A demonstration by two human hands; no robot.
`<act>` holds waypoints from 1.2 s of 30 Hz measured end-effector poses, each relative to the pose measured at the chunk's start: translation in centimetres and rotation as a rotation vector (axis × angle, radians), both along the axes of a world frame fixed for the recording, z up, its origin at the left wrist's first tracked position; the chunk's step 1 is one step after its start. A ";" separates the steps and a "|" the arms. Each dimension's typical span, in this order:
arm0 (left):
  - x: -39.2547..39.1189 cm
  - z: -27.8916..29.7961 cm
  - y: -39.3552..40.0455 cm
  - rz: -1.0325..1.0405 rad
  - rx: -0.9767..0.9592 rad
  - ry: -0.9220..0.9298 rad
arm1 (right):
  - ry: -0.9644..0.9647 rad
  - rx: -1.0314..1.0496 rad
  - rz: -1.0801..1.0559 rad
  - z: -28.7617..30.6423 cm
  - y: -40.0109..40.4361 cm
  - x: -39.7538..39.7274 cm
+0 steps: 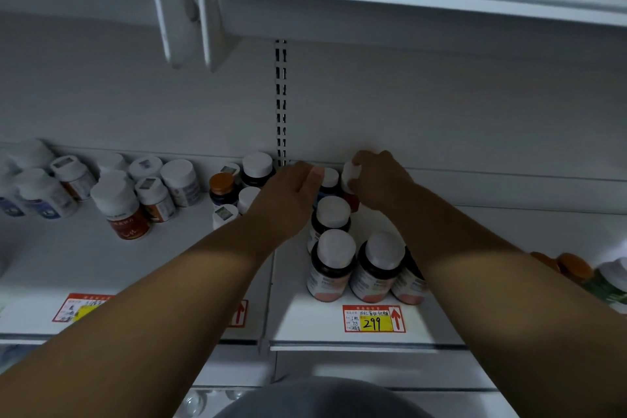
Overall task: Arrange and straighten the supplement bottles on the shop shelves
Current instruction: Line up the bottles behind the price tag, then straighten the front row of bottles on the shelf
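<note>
While dark bottles (330, 261) crowd the front, right hand (380, 180) grips a rear bottle (351, 176).

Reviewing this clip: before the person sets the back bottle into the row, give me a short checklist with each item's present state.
1. Right hand grips the white-capped bottle at the back of the shelf: ok, fingers curl round it.
2. That bottle is upright: not ok, it tilts.
3. Left hand reaches the small white-capped bottle beside it: ok, fingertips touch its cap.
4. Front row of dark bottles stands upright: ok.
5. Price tag lines up with that row: ok.
6. Free space behind the hands for the bottle: cannot tell, the hands hide it.
</note>
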State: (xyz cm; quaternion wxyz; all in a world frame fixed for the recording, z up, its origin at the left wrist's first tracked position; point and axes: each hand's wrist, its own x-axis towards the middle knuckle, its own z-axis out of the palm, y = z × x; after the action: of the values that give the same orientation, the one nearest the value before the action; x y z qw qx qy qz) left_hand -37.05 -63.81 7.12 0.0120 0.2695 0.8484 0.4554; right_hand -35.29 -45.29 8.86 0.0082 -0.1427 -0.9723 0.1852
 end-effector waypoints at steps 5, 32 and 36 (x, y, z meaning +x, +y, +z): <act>-0.6 0.6 0.9 -0.031 -0.054 0.048 | 0.090 0.015 0.037 -0.2 -0.1 -0.3; 10.1 4.5 -1.1 0.243 0.208 0.120 | 0.541 -1.531 -0.166 5.6 -4.9 9.5; 14.3 4.4 -2.1 0.324 0.233 0.096 | 0.272 -1.720 -0.174 5.0 -5.7 11.9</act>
State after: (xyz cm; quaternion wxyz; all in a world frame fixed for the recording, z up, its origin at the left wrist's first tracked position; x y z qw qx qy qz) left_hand -22.73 -65.95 11.52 -0.1329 0.1504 0.8219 0.5331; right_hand -23.41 -50.98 13.85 0.0276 -0.1496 -0.4716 0.8686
